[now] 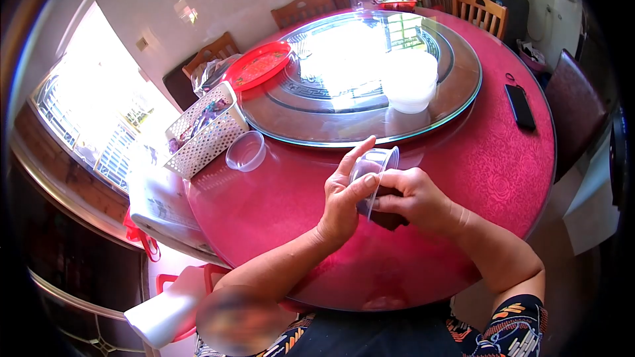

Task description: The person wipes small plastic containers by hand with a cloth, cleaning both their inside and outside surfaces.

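Above the near side of the round table, my left hand (342, 201) holds a clear plastic bowl (381, 158) tilted on its side, thumb across the front and forefinger stretched along the back. My right hand (417, 198) comes from the right, its bent fingers closed at the rim of that same bowl. Shadow darkens the undersides of these fingers, so whether anything else is in them cannot be seen. A second clear plastic bowl (246, 152) rests on the table to the left, beside a white perforated basket (210, 139) with small wrapped items in it.
A glass turntable (317, 129) covers the table's middle, bearing translucent white bowls (410, 82) and a red tray (258, 66) at its left edge. A black phone (520, 107) lies on the red tabletop (489, 178) at right. Wooden chairs (479, 10) stand around the far side.
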The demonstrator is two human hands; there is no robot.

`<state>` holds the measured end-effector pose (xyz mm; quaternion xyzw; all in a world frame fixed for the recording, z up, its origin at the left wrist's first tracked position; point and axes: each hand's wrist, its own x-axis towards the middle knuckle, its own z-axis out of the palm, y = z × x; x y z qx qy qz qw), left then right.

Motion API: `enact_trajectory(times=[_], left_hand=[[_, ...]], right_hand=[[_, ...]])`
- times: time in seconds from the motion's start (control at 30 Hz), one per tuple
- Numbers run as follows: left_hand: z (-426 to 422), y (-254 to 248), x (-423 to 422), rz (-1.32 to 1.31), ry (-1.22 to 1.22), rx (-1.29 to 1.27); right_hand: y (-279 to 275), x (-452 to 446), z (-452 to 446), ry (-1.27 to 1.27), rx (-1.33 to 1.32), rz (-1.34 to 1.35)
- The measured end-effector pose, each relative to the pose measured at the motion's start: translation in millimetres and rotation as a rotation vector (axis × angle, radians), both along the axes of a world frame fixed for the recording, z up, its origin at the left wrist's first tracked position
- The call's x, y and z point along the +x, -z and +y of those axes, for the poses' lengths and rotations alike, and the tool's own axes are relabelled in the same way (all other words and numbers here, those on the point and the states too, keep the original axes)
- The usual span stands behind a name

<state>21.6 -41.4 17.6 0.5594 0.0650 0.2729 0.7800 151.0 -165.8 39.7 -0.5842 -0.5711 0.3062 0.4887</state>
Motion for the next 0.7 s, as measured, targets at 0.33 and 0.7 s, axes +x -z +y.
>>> enact_trajectory(times=[0.33,0.7], left_hand=[[6,-11,-3,-0.027,-0.058,0.031],[15,-2,6,0.173,0.355,-0.409]], right_hand=[[4,-2,1,0.147,0.282,-0.622],[-8,11,0,0.525,0.672,-1.130]])
